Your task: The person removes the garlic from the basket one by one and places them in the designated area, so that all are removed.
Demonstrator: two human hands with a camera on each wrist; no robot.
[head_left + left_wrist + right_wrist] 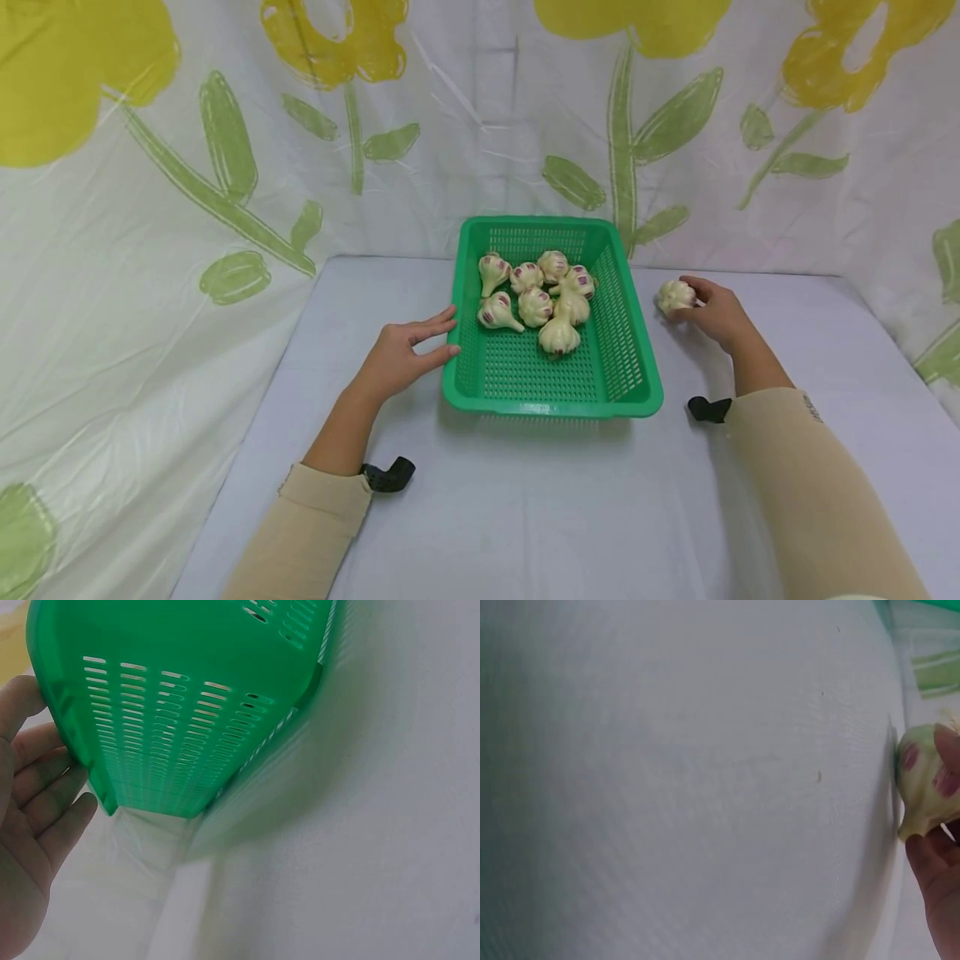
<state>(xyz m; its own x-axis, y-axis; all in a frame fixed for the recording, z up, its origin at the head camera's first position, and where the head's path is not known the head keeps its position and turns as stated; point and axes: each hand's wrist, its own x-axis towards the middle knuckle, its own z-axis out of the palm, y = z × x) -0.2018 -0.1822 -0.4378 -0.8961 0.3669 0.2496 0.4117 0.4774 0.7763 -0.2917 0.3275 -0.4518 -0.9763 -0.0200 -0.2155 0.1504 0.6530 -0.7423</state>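
Observation:
A green plastic basket [551, 408] with slotted walls holds several garlic bulbs [536, 307], pale with purple patches. At its left rim is my left hand [397, 354], the fingers fairly straight and touching the edge. The left wrist view shows that hand [34, 780] against the basket's rim and outer wall [157, 712]. To the right of the basket, my right hand [716, 312] grips a single garlic bulb [675, 297] between thumb and fingers. In the right wrist view this bulb [922, 776] appears at the right edge, its stem end near the fingertips; part of the hand is cut off.
A white-covered table [480, 517] lies under the basket and both hands. Behind it hangs a white plastic curtain [442, 167] printed with yellow flowers and green leaves. Black wrist mounts [390, 475] sit at the two sleeve cuffs.

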